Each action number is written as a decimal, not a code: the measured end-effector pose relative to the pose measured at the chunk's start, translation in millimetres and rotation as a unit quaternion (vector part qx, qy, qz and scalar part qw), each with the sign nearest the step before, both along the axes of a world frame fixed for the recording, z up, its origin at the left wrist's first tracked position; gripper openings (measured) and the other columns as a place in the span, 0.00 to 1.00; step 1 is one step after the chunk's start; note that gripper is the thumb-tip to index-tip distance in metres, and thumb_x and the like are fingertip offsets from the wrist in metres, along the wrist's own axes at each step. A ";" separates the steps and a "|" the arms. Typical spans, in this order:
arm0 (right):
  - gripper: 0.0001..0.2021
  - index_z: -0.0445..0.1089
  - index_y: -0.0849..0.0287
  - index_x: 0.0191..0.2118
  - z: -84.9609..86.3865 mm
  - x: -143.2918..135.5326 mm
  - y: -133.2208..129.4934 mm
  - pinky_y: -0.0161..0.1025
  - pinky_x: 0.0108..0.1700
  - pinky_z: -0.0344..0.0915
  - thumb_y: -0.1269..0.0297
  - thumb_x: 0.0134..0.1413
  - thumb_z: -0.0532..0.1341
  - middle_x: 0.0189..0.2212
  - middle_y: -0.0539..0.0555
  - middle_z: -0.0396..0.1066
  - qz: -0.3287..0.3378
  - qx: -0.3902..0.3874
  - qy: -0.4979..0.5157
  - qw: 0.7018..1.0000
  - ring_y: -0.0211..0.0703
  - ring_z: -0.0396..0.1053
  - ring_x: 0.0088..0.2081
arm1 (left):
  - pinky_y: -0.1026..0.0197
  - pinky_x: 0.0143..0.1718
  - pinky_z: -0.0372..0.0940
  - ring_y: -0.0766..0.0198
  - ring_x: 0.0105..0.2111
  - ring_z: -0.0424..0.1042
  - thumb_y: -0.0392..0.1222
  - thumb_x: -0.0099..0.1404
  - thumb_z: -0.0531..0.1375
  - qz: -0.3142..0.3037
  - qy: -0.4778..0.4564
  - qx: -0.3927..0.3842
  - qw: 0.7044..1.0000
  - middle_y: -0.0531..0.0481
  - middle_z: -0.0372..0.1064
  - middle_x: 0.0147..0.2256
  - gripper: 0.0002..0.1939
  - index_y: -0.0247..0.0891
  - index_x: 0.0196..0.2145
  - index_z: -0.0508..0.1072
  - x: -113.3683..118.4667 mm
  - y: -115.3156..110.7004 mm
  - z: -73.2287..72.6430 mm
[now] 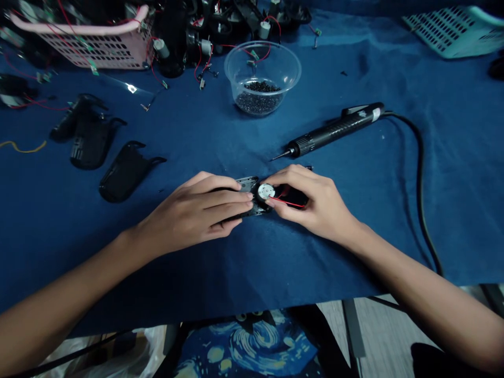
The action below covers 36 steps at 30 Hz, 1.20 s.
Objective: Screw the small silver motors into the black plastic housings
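My left hand (197, 210) lies over a black plastic casing (249, 185), its fingers closed on it and hiding much of it. At the casing's right end sits a small motor (266, 191) with a round white end face. My right hand (315, 202) pinches this motor between thumb and fingers. A red wire (290, 202) runs from the motor toward the right palm. Under the right hand a dark part shows, partly covered; I cannot tell whether it is joined to the casing.
Beyond my right hand lies a black electric screwdriver (334, 128) with its cable (420, 173). A clear bowl (263, 68) holds tiny dark screws. Black shells (128, 170) lie left. Wired motors crowd the back near a pink basket (106, 47); a teal basket (457, 34) stands back right.
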State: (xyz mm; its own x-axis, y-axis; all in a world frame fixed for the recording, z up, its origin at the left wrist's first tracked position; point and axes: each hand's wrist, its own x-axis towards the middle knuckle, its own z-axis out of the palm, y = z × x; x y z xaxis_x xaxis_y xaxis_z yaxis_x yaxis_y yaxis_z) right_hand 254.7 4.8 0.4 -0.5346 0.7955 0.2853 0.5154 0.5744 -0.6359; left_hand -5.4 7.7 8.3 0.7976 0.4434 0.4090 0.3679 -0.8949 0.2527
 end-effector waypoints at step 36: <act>0.32 0.60 0.63 0.63 2.3 3.8 7.3 0.52 0.56 0.66 0.59 0.54 0.65 0.56 0.62 0.69 0.077 0.017 -0.107 0.991 0.53 0.67 0.54 | 0.48 0.56 0.64 0.55 0.56 0.68 0.35 0.68 0.57 -0.013 0.041 -0.006 0.999 0.49 0.72 0.54 0.19 0.45 0.55 0.72 -3.3 0.8 1.5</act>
State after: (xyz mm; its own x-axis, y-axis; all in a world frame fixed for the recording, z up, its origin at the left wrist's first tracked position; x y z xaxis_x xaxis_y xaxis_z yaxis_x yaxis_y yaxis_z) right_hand 258.5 12.1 2.7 -0.6994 0.6924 0.1773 0.5416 0.6752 -0.5008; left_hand -8.7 8.6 9.8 0.8397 0.4266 0.3362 0.3643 -0.9014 0.2338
